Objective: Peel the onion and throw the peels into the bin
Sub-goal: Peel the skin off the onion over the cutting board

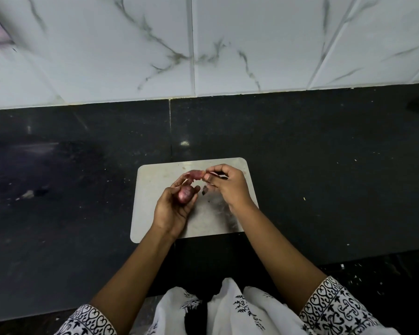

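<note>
Onion (185, 194), small and purple, sits in the curled fingers of the left hand (173, 209) in the middle of the frame, while the right hand (228, 186) pinches a strip of peel (196, 174) just above it. Under both hands lies a pale cutting board (155, 189) on a black counter (324, 165). Higher up, white wall tiles (252, 44) with grey veins fill the top; no writing shows.

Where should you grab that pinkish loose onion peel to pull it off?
Probably at its free tip. The pinkish peel strip sticks up from the small reddish-purple onion cupped in the left hand. The right hand pinches it from the right, so it can pull away from the onion.
</note>
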`<state>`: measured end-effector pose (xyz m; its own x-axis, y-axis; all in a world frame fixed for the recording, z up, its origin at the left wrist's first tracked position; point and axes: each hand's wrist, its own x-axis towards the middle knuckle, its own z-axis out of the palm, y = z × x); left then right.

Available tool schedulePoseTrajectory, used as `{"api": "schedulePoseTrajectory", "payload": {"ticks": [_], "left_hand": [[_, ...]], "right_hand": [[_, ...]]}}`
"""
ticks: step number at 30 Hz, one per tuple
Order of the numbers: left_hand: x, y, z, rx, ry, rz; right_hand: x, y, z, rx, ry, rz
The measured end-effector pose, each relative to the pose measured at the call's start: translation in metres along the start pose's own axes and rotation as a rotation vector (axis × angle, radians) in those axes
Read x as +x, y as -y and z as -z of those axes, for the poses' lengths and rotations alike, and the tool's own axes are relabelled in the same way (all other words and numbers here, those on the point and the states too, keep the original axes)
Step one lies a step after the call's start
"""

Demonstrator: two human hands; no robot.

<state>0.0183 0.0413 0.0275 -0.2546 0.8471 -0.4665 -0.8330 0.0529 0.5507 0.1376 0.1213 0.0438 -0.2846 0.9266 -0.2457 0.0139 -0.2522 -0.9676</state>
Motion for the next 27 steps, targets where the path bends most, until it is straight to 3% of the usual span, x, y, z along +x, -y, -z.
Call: {"api": "schedulePoseTrajectory", "payload": {"ticks": [2,5,10,17,27], "left_hand": [[0.0,-0.001,0.003,-0.02,-0.029,0.01],[0.0,-0.003,0.007,-0.033,-0.061,0.007],[0.0,-0.007,0.004,-0.003,-0.039,0.025],[-0.001,-0.007,-0.009,0.067,-0.036,0.112],[0.001,-0.005,-0.018,0.133,-0.008,0.214]], "right_hand": [[0.003,0.0,0.003,-0.03,-0.054,0.032],[0.007,-0.009,0.009,-0.366,-0.124,0.151],[0.004,-0.018,0.009,-0.728,0.001,0.253],[-0.011,-0.004,0.011,-0.66,0.124,0.628],[-0.009,0.006,0.006,-0.714,0.045,0.621]]}}
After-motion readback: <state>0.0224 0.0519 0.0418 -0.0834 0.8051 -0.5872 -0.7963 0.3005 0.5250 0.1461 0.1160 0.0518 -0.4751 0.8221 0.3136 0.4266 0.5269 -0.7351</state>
